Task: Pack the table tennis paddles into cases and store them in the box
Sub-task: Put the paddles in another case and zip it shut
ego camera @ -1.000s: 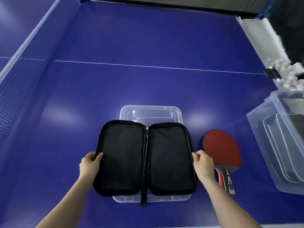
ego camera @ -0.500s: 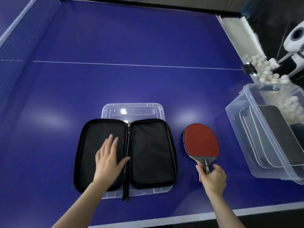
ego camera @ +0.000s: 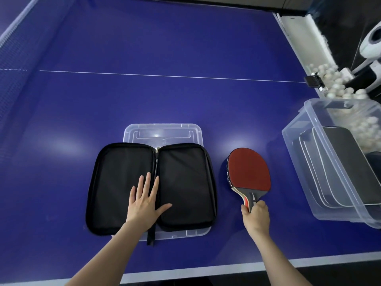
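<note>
Bright overhead light, soft glare patches on the table [ego camera: 185, 48], wide-angle bowing at edges, sharp focus

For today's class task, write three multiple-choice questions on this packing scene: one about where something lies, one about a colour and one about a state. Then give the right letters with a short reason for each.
1. Where does the black case lie?
A. On a chair
B. On the floor
C. On the clear lid

2. What colour is the upward face of the paddle?
A. Red
B. Green
C. Yellow

3. What state is the case in?
A. Zipped shut
B. Spread open
C. Folded half shut

Answers:
1 C: the lid's edges show beyond the case at its far and near ends.
2 A: red rubber faces up.
3 B: both halves lie flat with the dark lining showing.
</note>
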{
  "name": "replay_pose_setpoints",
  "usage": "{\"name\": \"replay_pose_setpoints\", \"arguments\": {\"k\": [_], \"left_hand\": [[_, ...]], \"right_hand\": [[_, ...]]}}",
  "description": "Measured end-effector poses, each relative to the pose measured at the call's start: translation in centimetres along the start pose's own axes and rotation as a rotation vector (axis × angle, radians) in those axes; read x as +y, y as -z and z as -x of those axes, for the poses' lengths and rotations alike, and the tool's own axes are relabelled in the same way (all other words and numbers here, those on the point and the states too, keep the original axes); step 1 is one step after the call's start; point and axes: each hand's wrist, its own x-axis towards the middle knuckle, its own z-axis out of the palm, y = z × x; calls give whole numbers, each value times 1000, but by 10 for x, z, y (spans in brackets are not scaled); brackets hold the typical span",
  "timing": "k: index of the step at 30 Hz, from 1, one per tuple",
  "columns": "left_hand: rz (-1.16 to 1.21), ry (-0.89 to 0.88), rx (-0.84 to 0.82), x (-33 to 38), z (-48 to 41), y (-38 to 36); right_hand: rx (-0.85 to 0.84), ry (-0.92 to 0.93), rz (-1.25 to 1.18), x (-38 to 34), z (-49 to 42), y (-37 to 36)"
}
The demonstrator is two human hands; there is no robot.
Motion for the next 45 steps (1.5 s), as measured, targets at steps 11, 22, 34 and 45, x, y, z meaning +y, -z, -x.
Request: {"name": "replay_pose_setpoints", "arguments": {"k": [11, 22, 34, 45], "left_hand": [[72, 87, 29, -21, 9, 10], [176, 124, -8, -31, 9, 16], [211, 121, -72, -29, 4, 10], [460, 428, 328, -91, 17, 33]], "right_hand": [[55, 207, -230, -82, 77, -15], [-32, 200, -84, -125, 116, -66], [-41, 214, -29, -123, 114, -78], [-27, 130, -507, -80, 72, -29]]}}
